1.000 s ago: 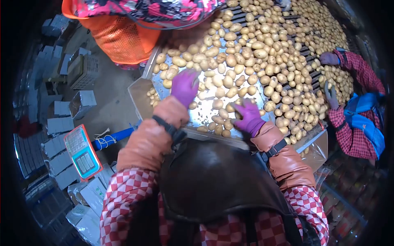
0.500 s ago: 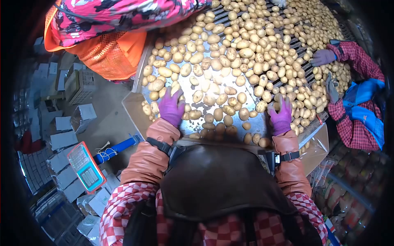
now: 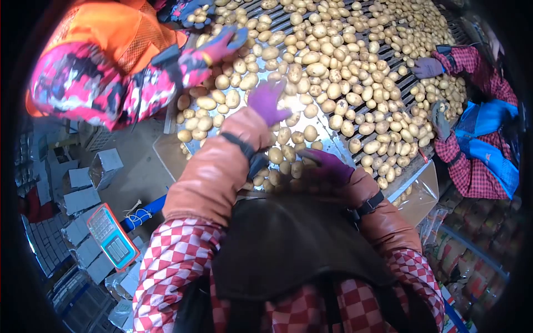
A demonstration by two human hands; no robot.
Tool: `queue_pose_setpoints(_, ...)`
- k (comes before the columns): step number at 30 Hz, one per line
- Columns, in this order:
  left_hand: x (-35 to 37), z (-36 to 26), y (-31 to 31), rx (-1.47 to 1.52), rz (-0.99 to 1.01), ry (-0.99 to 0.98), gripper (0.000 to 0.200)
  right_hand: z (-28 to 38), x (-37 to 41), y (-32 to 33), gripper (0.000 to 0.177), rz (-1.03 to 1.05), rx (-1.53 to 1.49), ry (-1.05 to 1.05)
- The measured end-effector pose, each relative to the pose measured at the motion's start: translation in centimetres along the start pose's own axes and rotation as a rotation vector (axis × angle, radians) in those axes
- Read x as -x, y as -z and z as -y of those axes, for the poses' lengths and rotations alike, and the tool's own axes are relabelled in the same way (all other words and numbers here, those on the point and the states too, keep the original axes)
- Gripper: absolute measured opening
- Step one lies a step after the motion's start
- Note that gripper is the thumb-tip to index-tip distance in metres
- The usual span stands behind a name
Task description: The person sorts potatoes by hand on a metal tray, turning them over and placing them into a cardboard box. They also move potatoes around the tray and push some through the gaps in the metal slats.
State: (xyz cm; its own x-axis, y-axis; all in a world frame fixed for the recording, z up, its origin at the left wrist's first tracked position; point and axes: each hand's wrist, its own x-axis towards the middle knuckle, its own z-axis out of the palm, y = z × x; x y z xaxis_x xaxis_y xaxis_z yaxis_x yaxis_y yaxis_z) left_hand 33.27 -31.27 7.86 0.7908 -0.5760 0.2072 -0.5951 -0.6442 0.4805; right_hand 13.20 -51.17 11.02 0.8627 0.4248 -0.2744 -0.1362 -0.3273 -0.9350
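My left hand [image 3: 269,102], in a purple glove, reaches over the potatoes [image 3: 319,69] on the middle of the metal tray [image 3: 336,143]. Its fingers are apart and somewhat blurred, and I see nothing held in them. Close to the tray's front edge, my right hand [image 3: 328,166] in a matching glove points leftward, fingers stretched out beside a small cluster of potatoes. The lower part of that hand lies in shadow. Loose potatoes surround both hands, with bare shiny metal showing between some of them.
A co-worker in an orange vest [image 3: 119,33] leans in at upper left, a gloved hand [image 3: 226,44] over the potatoes. Another person in a blue apron [image 3: 483,133] stands at right beside the slatted conveyor [image 3: 408,91]. A scale display [image 3: 112,237] is at lower left.
My left hand has moved forward and right across the tray. My right hand has come back and left towards the front edge. The co-worker at upper left now extends an arm over the potatoes.
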Motion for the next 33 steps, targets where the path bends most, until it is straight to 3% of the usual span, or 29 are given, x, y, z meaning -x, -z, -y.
queue_pose_setpoints(2,3.6,1.1,2.5,-0.032,0.23,-0.087,0.074,2.8,1.3,0.7,0.054,-0.001,-0.471,-0.196)
queue_pose_setpoints(4,7.5,1.9,4.6,-0.143,0.149,-0.134,0.07,6.0,1.6,2.0,0.05,-0.026,-0.725,-0.348)
queue_pose_setpoints(5,8.9,2.2,5.3,-0.167,0.14,-0.055,0.069,6.8,1.3,2.7,0.048,-0.055,-0.744,-0.406)
queue_pose_setpoints(10,13.3,0.3,5.2,-0.29,0.042,0.21,0.068,2.5,0.0,3.2,0.038,-0.427,0.124,0.014)
queue_pose_setpoints(11,13.6,0.0,4.8,-0.177,0.006,0.199,0.068,2.0,-0.6,3.5,0.039,-0.449,0.061,0.02)
queue_pose_setpoints(12,12.4,-2.2,6.9,-0.14,0.21,0.205,0.065,2.1,-1.5,4.0,0.04,-0.502,0.086,0.016)
queue_pose_setpoints(15,14.9,-2.5,6.8,-0.133,0.342,-0.267,0.053,1.5,-4.2,6.3,0.041,-0.67,0.192,0.049)
queue_pose_setpoints(18,16.6,-0.7,7.6,-0.081,0.259,-0.18,0.056,-0.5,-6.0,10.6,0.044,-0.855,0.353,0.073)
queue_pose_setpoints(20,18.2,-0.8,8.5,-0.065,0.253,0.044,0.05,-2.8,-6.2,13.0,0.058,-0.903,0.847,-0.16)
queue_pose_setpoints(22,19.8,-0.3,8.6,-0.021,0.153,0.199,0.045,-4.6,-6.5,11.7,0.067,-0.732,0.849,-0.355)
queue_pose_setpoints(23,19.8,0.2,8.6,0.017,0.052,0.221,0.041,-4.2,-6.5,9.3,0.069,-0.663,1.078,-0.355)
queue_pose_setpoints(24,19.6,0.9,9.0,-0.051,0.076,0.29,0.04,-2.9,-6.4,6.0,0.07,-0.59,1.305,-0.353)
queue_pose_setpoints(25,19.3,1.6,9.4,-0.115,0.101,0.358,0.039,-1.8,-6.3,4.5,0.07,-0.424,1.087,-0.364)
queue_pose_setpoints(27,17.7,3.0,9.2,-0.138,0.03,0.384,0.034,-0.6,-5.2,0.0,0.064,-0.494,1.068,-0.152)
queue_pose_setpoints(28,16.3,3.7,8.4,-0.15,-0.069,0.355,0.036,0.1,-5.3,-0.9,0.057,-0.392,0.712,-0.098)
queue_pose_setpoints(30,13.4,4.2,7.0,-0.172,-0.269,0.295,0.04,2.5,-5.2,-2.8,0.054,-0.093,0.911,-0.153)
queue_pose_setpoints(32,10.9,3.2,7.3,-0.188,0.006,0.457,0.044,0.5,-4.1,-2.7,0.048,-0.112,0.919,0.159)
queue_pose_setpoints(33,11.3,4.1,5.6,-0.124,-0.062,0.309,0.044,0.8,-3.2,-2.0,0.046,-0.116,0.727,0.115)
